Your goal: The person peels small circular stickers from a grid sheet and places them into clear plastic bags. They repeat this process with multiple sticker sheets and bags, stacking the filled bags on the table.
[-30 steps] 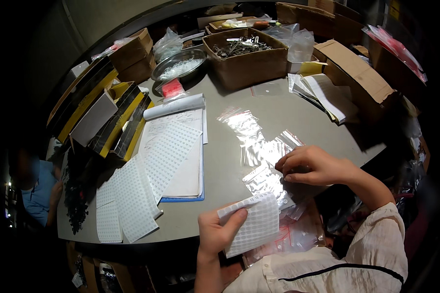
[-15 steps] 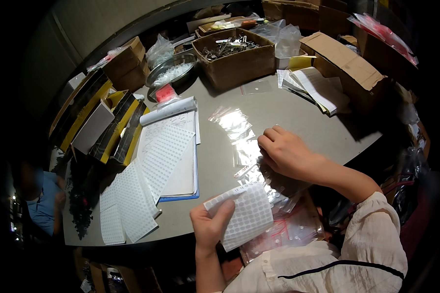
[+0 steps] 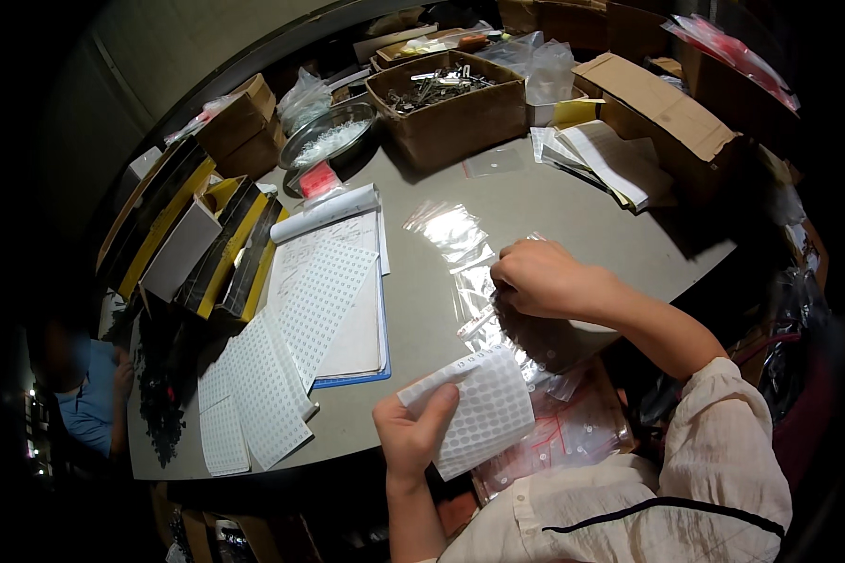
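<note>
A sheet of round white stickers is gripped by my left hand, the thumb pressed on its face. The sheet is bent and has a row of small printed marks along its upper edge. Above the row of small clear zip bags on the table is my right hand, its fingers curled together and pointing down. Whatever those fingertips pinch is hidden behind the hand. More clear bags with red zip lines lie by my lap, under the sticker sheet.
Left of the bags lie a blue clipboard with papers and several label sheets. At the back stand a bowl of small white pieces and a cardboard box of metal parts. A person in blue is at far left.
My right hand has shifted slightly left, its fingers now more tucked down at the bags. The whole view has moved a little; my left hand still holds the sticker sheet.
</note>
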Demonstrator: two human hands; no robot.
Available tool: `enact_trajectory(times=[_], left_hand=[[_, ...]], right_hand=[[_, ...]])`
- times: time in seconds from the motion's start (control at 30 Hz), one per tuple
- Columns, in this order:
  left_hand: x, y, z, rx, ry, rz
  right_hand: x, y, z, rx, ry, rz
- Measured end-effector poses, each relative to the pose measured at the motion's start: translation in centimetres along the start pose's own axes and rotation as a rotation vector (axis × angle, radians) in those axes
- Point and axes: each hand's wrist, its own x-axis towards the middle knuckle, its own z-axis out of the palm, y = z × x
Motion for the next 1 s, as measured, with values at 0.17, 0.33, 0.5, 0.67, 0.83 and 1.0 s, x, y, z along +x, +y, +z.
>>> enact_trajectory(times=[0.17, 0.33, 0.5, 0.67, 0.83, 1.0], left_hand=[[-0.4, -0.5, -0.6, -0.041, 0.020, 0.026], [-0.5, -0.4, -0.7, -0.044, -0.015, 0.031], [-0.9, -0.5, -1.7, -0.157, -0.022, 0.051], [-1.6, -1.1, -3.4, -0.411, 0.012, 0.062], [-3.2, -0.4, -3.2, -0.286, -0.021, 0.072], [-4.1, 0.7, -2.2, -0.097, -0.073, -0.015]], right_hand=[[-4.5, -0.8, -0.3, 0.081, -0.009, -0.076], [-8.3, -0.3, 1.1, -0.032, 0.146, -0.239], [-10.5, -0.3, 1.2, -0.007, 0.239, -0.293], [-12.1, -0.2, 1.1, 0.085, 0.093, -0.372], [-13.7, 0.3, 1.9, 0.274, 0.143, -0.436], [-14.7, 0.5, 1.5, 0.706, 0.101, -0.527]])
